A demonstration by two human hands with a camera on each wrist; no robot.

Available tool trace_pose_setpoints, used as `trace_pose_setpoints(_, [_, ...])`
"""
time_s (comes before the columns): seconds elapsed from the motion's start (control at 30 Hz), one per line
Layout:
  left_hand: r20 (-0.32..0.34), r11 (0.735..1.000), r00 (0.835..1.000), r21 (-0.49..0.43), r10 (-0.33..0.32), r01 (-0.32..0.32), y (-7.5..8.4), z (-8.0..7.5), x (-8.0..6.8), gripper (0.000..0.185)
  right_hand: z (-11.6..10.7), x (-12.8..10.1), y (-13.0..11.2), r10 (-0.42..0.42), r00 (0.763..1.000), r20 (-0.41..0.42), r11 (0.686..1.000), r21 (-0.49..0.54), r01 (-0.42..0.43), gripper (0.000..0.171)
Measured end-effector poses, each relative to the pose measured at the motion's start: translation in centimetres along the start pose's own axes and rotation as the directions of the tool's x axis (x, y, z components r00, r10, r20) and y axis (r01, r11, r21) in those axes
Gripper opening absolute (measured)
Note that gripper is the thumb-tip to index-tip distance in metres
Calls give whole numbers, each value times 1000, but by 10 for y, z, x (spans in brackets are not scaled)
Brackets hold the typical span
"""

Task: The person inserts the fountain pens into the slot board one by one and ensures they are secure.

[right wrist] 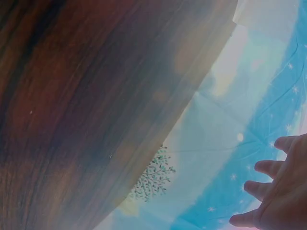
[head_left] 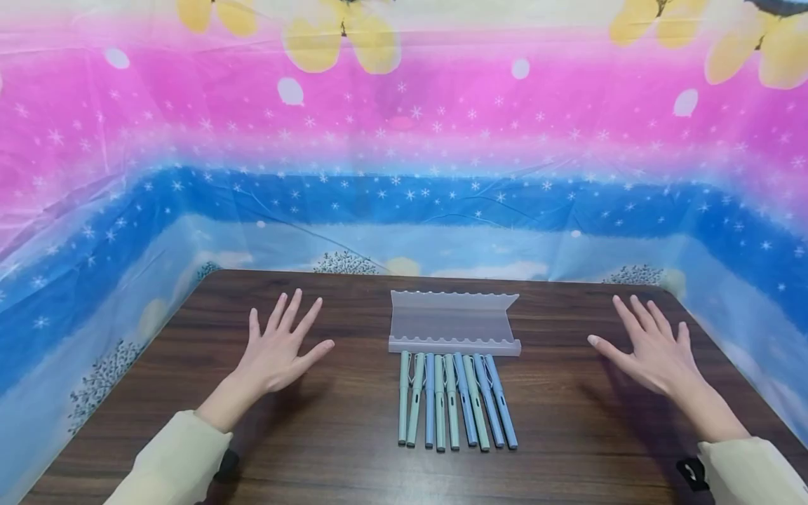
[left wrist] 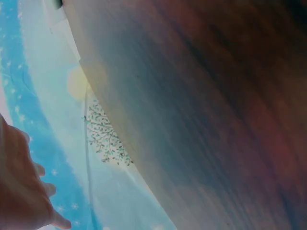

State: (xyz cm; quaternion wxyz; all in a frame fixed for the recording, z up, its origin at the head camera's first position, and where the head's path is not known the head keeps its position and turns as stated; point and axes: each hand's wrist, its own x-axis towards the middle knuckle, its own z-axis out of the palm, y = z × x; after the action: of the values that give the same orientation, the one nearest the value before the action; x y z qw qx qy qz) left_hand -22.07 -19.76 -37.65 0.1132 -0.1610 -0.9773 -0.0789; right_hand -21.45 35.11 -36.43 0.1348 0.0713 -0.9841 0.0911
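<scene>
My left hand, fingers spread and straight, is over the left part of the table and holds nothing. On the other side my right hand is spread the same way, also holding nothing. Between them a row of several capped pens, some pale green and some blue, lies side by side with clips uppermost. Just behind the pens is a translucent white pen holder with scalloped edges. In the wrist views, the left hand and right hand show only at the outer edges.
The dark wood-grain table has rounded far corners. A printed cloth in pink and blue, with snowflakes and butterflies, hangs around its back and sides. Dark bands sit at the cuffs of the pale sleeves.
</scene>
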Motion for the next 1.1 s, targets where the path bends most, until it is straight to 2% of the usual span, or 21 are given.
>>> trace_pose_setpoints(0.17, [9, 998, 1000, -55, -7, 7, 3, 0, 1, 71, 2, 0, -2, -14, 1000, -2, 999, 51, 14, 81])
trace_pose_setpoints(0.27, [15, 989, 1000, -150, -20, 22, 5, 0, 2, 67, 4, 0, -4, -16, 1000, 4, 994, 109, 16, 78])
trace_pose_setpoints(0.33, [26, 966, 999, -254, -35, 40, 8, 0, 4, 65, 5, 0, -6, -16, 1000, 4, 989, 150, 15, 75])
trace_pose_setpoints(0.4, [42, 926, 998, -373, -48, 61, 10, -1, 5, 63, 6, 1, -7, -22, 1000, -2, 984, 179, 22, 72])
trace_pose_setpoints(0.43, [51, 897, 997, -437, -50, 68, 12, -2, 6, 62, 6, 1, -8, -27, 1000, -6, 981, 191, 28, 71])
trace_pose_setpoints(0.53, [90, 789, 995, -608, -42, 88, 17, -3, 7, 61, 9, 1, -13, -44, 999, -16, 972, 232, 47, 68])
trace_pose_setpoints(0.67, [137, 665, 990, -737, -28, 121, 26, -3, 8, 58, 12, 0, -21, -47, 999, 1, 947, 317, 44, 64])
trace_pose_setpoints(0.83, [187, 566, 981, -804, -51, 182, 36, -1, 11, 59, 15, -1, -31, -23, 999, 43, 893, 451, 1, 59])
trace_pose_setpoints(0.97, [207, 512, 976, -832, -69, 213, 43, 1, 12, 62, 17, -1, -38, 17, 997, 79, 852, 521, -56, 59])
trace_pose_setpoints(1.1, [188, 471, 978, -857, -92, 209, 50, 3, 15, 56, 19, -2, -43, 48, 993, 110, 801, 590, -104, 59])
